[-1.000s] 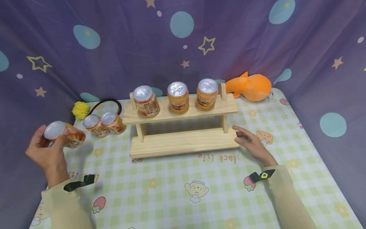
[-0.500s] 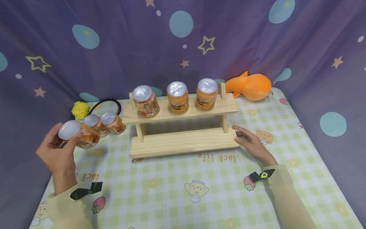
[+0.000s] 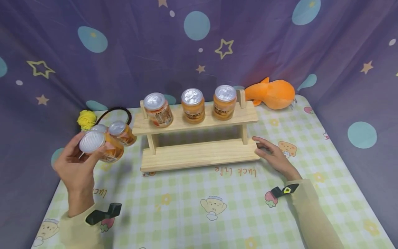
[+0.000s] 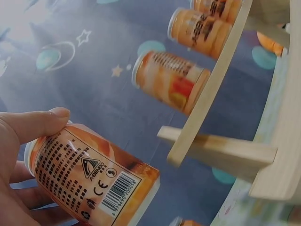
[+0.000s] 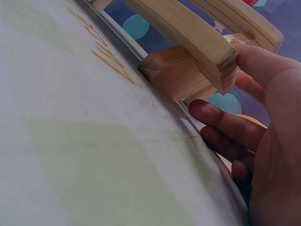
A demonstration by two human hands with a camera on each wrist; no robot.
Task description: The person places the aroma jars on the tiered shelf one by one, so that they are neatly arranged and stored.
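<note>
Fingers and thumb of my left hand (image 3: pixel 76 169) grip an orange can (image 3: pixel 113 152) with a silver lid, tilted and raised at the left. Its barcode label faces the left wrist camera. Behind it on the table are a similar can (image 3: pixel 128 136) and another can (image 3: pixel 100 128), mostly hidden by the held one. On the upper board of a two-tier wooden shelf (image 3: pixel 199 155) stand three more cans (image 3: pixel 193 110) in a row. My right hand (image 3: pixel 276 160) touches the right end of the lower board, fingers loosely bent; the right wrist view shows a fingertip (image 5: pixel 244 52) against the wood.
A yellow pom-pom (image 3: pixel 87 119) and a dark curved band (image 3: pixel 116 110) lie at the back left. An orange plush toy (image 3: pixel 276 94) sits behind the shelf's right end. A purple curtain (image 3: pixel 140 52) borders the checked tablecloth (image 3: pixel 186 193).
My left hand has carried its can rightward, closer to the shelf, so that the can now covers part of one on the table. My right hand has stayed at the shelf's end.
</note>
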